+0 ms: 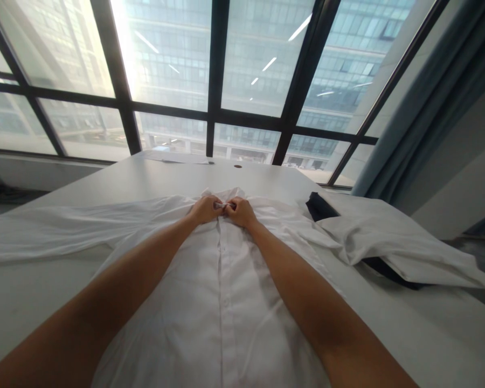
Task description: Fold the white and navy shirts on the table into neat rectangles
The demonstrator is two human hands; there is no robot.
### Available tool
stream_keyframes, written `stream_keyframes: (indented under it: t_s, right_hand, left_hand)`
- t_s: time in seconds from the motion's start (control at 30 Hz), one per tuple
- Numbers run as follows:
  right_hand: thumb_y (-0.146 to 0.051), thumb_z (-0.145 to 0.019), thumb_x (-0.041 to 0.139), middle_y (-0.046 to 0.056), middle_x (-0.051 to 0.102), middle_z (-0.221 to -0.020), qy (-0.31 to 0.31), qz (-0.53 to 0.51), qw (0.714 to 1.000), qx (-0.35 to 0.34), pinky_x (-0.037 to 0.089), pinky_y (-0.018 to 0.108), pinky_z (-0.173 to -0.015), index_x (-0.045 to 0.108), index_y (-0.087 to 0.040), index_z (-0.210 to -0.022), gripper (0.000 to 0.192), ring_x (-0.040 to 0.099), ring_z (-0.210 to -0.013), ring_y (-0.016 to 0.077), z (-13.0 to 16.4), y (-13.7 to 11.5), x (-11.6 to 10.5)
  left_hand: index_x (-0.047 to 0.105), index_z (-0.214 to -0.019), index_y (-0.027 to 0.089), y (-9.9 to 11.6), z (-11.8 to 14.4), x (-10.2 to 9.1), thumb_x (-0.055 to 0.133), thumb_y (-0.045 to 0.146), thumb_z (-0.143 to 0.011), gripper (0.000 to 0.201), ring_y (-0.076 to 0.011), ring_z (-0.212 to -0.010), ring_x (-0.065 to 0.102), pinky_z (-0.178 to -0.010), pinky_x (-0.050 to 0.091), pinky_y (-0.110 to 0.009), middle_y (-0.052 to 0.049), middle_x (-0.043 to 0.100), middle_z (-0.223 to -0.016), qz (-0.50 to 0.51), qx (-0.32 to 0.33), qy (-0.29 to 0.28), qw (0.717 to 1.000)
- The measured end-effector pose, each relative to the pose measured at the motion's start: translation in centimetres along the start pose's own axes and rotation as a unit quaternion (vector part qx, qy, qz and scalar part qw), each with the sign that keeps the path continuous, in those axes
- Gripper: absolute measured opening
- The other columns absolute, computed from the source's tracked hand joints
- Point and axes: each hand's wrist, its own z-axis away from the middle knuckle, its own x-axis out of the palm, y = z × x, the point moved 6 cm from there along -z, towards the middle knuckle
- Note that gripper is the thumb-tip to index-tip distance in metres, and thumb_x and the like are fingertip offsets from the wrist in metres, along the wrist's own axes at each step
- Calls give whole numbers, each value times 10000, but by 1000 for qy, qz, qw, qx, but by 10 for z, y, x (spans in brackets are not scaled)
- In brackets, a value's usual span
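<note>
A white button-up shirt (194,302) lies front side up on the table, its collar at the far end and its sleeves spread to both sides. Both my hands meet at the top of the button placket, just below the collar. My left hand (205,209) pinches the left side of the shirt front there. Close against it, my right hand (240,212) pinches the other edge. Fingertips of the two hands nearly touch, and the button between them is too small to make out. Lower down, the placket lies closed along the middle.
The white table (262,175) has round dark holes near its far edge, with white paper (178,157) at the back left. A dark item (321,207) shows by the right sleeve (359,237). Beyond stand black-framed windows (250,118) and a blue-grey curtain (424,113).
</note>
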Motion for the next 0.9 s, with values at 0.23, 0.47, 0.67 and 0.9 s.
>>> stream_keyframes:
  t_s: [0.23, 0.47, 0.67, 0.9]
  right_hand:
    - [-201, -840, 572, 69, 704, -892, -20, 40, 999, -5, 427, 224, -734, 753, -160, -844, 185, 617, -793, 164, 0, -8, -1]
    - [-236, -861, 574, 70, 697, -835, -12, 50, 998, -19, 414, 225, -738, 743, -140, -808, 201, 601, -766, 161, 0, -13, -2]
    - [-214, -860, 579, 86, 707, -895, 7, 41, 999, -24, 419, 231, -785, 740, -122, -888, 187, 609, -829, 171, 0, -17, -3]
    - [-177, -841, 595, 93, 715, -930, 21, 8, 999, -26, 426, 232, -801, 732, -108, -967, 199, 628, -862, 179, 0, -17, -4]
  left_hand:
    - [754, -850, 125, -12, -4, 2, 699, 318, -652, 282, -143, -635, 601, -588, 447, -221, -10, 683, -665, 107, -34, 18, 994]
    - [721, -888, 124, -24, -8, 3, 727, 322, -654, 307, -166, -742, 660, -699, 509, -258, -54, 732, -810, 229, -60, 38, 971]
    - [712, -913, 119, -32, -12, 9, 694, 333, -697, 304, -152, -735, 650, -683, 497, -252, -57, 742, -821, 302, -95, 47, 947]
    - [699, -928, 115, -32, -12, 10, 700, 381, -694, 354, -132, -673, 625, -618, 467, -231, -33, 714, -754, 298, -97, 46, 948]
